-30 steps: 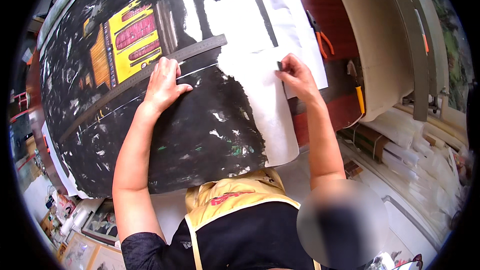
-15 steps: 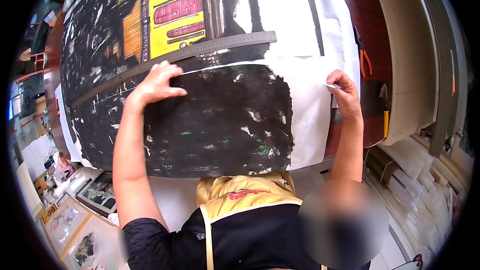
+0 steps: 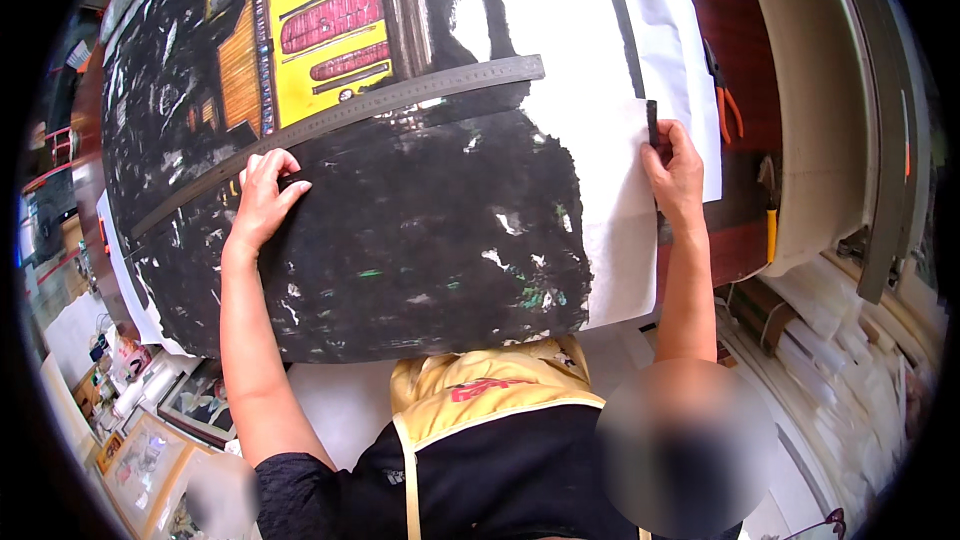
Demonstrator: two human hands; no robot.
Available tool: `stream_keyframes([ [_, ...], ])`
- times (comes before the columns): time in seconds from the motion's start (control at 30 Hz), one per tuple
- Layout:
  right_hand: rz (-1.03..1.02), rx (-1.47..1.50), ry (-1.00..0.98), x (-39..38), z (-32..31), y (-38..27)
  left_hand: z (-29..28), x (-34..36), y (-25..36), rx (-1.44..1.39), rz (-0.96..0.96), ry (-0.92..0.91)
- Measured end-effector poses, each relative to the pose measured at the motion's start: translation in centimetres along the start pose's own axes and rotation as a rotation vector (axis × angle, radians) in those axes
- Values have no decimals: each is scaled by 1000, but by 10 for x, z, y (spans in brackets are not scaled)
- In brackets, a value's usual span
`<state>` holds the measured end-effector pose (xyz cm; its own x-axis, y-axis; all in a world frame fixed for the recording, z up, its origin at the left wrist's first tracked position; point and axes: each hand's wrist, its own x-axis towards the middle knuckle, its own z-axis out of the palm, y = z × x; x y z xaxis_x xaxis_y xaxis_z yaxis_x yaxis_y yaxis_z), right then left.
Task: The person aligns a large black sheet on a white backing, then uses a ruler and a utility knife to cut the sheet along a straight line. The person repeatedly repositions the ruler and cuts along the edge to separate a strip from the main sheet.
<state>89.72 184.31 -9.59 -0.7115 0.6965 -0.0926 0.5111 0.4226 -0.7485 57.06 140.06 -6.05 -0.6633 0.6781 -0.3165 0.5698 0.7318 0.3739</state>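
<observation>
My left hand (image 3: 263, 197) rests on the black-painted sheet (image 3: 430, 220), fingers bent and thumb apart, just below a long metal ruler (image 3: 440, 80). The ruler lies diagonally across the artwork, beneath a painted yellow panel (image 3: 300, 85) with red oblong shapes. My right hand (image 3: 671, 172) pinches the right edge of the white, unpainted part (image 3: 620, 240) of the lower sheet, where a narrow black strip (image 3: 651, 120) stands out at the fingertips. Whether that strip is a separate piece or the sheet's edge, I cannot tell.
Orange-handled pliers (image 3: 731, 110) and a yellow-handled tool (image 3: 771, 230) lie at the table's (image 3: 750, 70) right side, beside a white sheet (image 3: 680, 50). Pale rolls and sheets (image 3: 840, 360) are stacked at lower right; framed pictures (image 3: 135, 470) and clutter are at lower left.
My left hand has moved left and down along the ruler. My right hand remains pinching at the sheet's right edge, and the lower sheet's upper edge has shifted. The view has also shifted.
</observation>
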Motion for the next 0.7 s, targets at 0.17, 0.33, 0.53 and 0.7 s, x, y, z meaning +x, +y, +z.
stream_keyframes([
  [0.17, 38, -56, 68, -5, 3, -18, 5, -2, 47, 199, 82, 206],
  [0.33, -118, -273, 84, -7, 6, -21, 56, 34, 168, 51, 382, 247],
  [0.53, -228, -288, 169, -11, 8, -8, 135, 77, 285, -15, 578, 222],
  [0.7, -254, -271, 164, -11, 6, -4, 155, 93, 295, 78, 556, 239],
])
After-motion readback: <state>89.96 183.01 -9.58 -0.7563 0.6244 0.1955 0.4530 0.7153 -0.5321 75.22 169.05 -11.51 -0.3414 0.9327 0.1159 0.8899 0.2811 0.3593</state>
